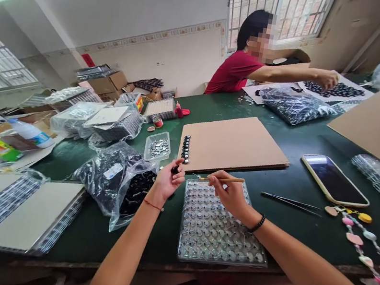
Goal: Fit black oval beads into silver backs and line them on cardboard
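Observation:
My left hand (167,180) pinches a small black piece (174,169) between its fingers, beside a plastic bag of black pieces (138,192). In my right hand (228,195) is a thin wooden-handled stick (230,180), perhaps a brush, its tip pointing left toward my other hand. Below that hand lies a clear tray (222,230) filled with rows of round, shiny pieces. A brown cardboard sheet (233,142) lies beyond, with a column of black pieces with shiny tops (185,149) along its left edge. Just left of it stands a small clear box (158,147) of silvery discs.
Right of the tray lie tweezers (291,203), a phone (334,180) and a beaded strap (359,241). Stacked trays (32,216) and wrapped packs (106,119) crowd the left side. Across the green table (214,107), a person in red (234,72) reaches over black pieces.

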`<control>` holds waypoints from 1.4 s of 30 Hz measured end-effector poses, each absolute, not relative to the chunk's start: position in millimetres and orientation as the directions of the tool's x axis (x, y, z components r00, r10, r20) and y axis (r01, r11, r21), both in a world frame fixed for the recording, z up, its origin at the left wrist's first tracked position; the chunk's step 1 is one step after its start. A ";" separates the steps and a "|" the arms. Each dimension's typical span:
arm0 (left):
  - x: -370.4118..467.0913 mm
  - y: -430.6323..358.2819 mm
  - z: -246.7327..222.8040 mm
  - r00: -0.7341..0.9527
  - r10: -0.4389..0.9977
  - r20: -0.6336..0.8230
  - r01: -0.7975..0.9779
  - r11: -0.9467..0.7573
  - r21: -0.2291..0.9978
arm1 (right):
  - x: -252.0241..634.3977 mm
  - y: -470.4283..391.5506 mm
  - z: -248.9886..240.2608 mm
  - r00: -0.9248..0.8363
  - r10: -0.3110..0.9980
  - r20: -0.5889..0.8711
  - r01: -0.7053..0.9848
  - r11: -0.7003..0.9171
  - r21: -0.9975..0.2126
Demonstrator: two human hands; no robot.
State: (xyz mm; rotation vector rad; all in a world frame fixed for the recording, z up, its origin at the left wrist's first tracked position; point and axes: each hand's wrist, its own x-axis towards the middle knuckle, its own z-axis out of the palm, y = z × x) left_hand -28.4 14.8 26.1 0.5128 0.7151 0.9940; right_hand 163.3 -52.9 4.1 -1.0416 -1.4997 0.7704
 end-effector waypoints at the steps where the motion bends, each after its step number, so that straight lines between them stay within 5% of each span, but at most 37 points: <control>1: -26.7 15.4 21.5 0.355 0.879 -0.318 -0.560 0.472 0.681 | 163.2 -52.6 4.1 -0.011 0.913 0.407 0.204 0.400 -0.893; 10: -19.1 3.7 1.1 0.206 0.864 -0.459 -0.515 0.494 0.700 | 165.3 -49.0 0.1 0.036 0.917 0.397 0.180 0.384 -0.905; 31: -11.8 -13.2 8.9 0.436 0.824 -0.361 -0.343 0.523 0.780 | 166.9 -48.3 -2.2 0.051 0.917 0.395 0.198 0.379 -0.904; 34: -8.9 -15.6 5.4 0.419 0.853 -0.310 -0.206 0.422 0.883 | 167.0 -49.8 -1.8 0.037 0.911 0.411 0.238 0.391 -0.889; 37: -5.3 -20.0 0.5 0.323 0.935 -0.148 0.037 0.144 0.989 | 167.6 -51.6 -1.5 0.002 0.907 0.421 0.284 0.403 -0.870; 42: -3.1 -25.6 -3.5 0.343 0.938 0.050 0.414 -0.199 0.888 | 168.3 -53.8 -1.4 -0.091 0.887 0.454 0.399 0.450 -0.799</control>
